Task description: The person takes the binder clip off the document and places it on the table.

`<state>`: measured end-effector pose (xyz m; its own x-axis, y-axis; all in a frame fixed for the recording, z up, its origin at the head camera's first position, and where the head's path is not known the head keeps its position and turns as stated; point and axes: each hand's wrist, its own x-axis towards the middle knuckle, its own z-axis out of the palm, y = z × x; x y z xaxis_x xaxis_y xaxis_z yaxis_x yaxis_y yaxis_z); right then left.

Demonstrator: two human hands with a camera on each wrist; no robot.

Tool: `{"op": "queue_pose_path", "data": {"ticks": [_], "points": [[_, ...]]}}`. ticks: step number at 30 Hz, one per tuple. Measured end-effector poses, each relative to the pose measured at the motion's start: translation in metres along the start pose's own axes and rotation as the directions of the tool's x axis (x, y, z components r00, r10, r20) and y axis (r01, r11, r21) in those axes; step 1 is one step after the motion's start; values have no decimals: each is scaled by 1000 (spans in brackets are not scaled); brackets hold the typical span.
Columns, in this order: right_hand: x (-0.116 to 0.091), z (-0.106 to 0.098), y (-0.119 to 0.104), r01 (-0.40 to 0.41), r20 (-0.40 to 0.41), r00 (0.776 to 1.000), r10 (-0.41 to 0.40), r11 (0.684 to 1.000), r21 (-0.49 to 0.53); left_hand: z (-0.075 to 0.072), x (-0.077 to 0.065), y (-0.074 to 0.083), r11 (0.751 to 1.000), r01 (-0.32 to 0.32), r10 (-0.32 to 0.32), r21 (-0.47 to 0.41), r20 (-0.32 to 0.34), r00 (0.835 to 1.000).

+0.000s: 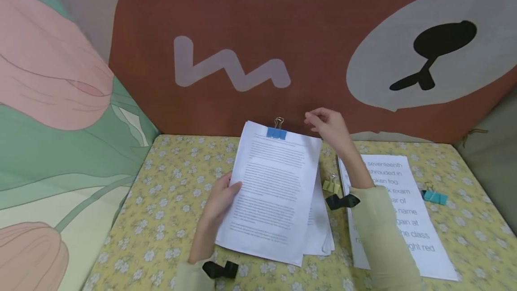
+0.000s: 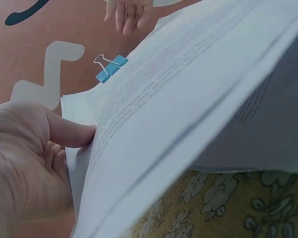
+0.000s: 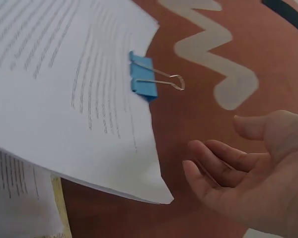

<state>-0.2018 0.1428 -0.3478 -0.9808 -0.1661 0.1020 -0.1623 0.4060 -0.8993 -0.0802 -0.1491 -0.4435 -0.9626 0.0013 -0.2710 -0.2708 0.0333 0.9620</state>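
Note:
My left hand (image 1: 221, 196) grips a stack of printed paper (image 1: 270, 192) by its left edge, thumb on the front sheet. In the left wrist view the sheets bow outward from the thumb (image 2: 72, 133). A blue binder clip (image 1: 276, 133) bites the middle of the stack's top edge, its wire handles pointing up. Apart from the paper, my right hand (image 1: 328, 128) hovers beyond the top right corner. Its fingers are loosely bent with nothing between them, as the right wrist view shows next to the blue clip (image 3: 144, 77).
More printed sheets (image 1: 321, 232) lie under the held stack on the flowered tablecloth (image 1: 169, 201). On the right are a large-print stack (image 1: 387, 219), a yellow binder clip (image 1: 332, 185) and a teal binder clip (image 1: 435, 196). A brown printed wall (image 1: 234, 12) stands behind the table.

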Motion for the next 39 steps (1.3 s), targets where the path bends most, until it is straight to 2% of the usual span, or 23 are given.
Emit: {"op": "queue_pose_path", "data": {"ticks": [2,5,9,13,19,21,27,31,39], "points": [[9,0,1,-15,37,999,17,997,-75,1,0,0,1000,-2,2,5,11,1000],[21,1,2,-48,112,992,61,992,-118,1,0,-1,1000,-9,9,5,27,1000],[33,3,1,-107,226,967,120,992,-69,2,0,-1,1000,-10,10,9,41,999],[42,6,1,-144,321,937,138,990,-5,1,-2,-1,1000,-12,11,23,44,999],[48,7,5,-198,447,878,169,980,20,1,-4,-2,999,-36,34,24,80,996],[48,8,7,-213,464,868,178,977,22,0,-4,-2,999,-47,45,23,95,994],[45,10,11,-219,469,866,171,974,51,-2,-5,-2,998,-53,49,26,125,991],[43,11,14,-208,512,846,149,976,60,-3,-6,-1,998,-49,44,38,131,990],[40,10,12,-122,583,807,88,992,19,-6,-6,3,997,-53,43,63,155,987]]}}
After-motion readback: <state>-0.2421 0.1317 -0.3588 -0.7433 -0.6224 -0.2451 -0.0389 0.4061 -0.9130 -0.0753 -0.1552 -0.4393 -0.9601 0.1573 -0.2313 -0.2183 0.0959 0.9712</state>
